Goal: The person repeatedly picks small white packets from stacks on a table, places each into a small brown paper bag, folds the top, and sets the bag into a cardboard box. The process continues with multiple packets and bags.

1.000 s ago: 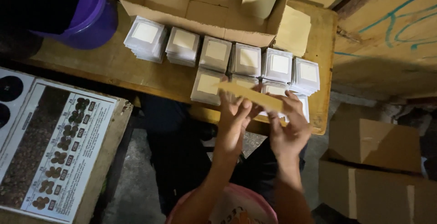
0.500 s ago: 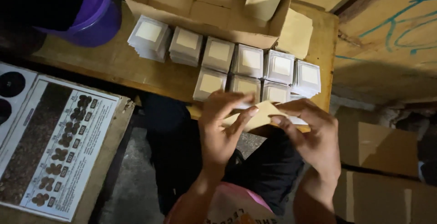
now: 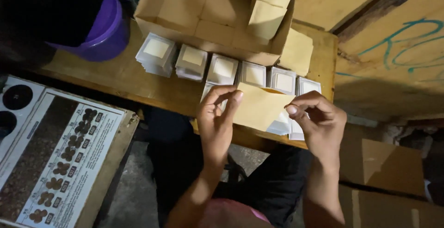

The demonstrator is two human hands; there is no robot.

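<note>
Both hands, left hand (image 3: 215, 119) and right hand (image 3: 319, 121), pinch a brown paper envelope (image 3: 260, 108) over the wooden bench (image 3: 125, 77), seemingly mid-fold; pressing needs steady fingers.

An open brown carton (image 3: 203, 12) sits along the bench's (image 3: 115, 77) far edge, small white packets (image 3: 157, 54) stacked in a row before it. A printed chart (image 3: 51, 158) lies off its left end.

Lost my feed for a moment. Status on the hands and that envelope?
Left hand and right hand both pinch the brown envelope, held flat above the white packet stacks. Nothing between them.
</note>
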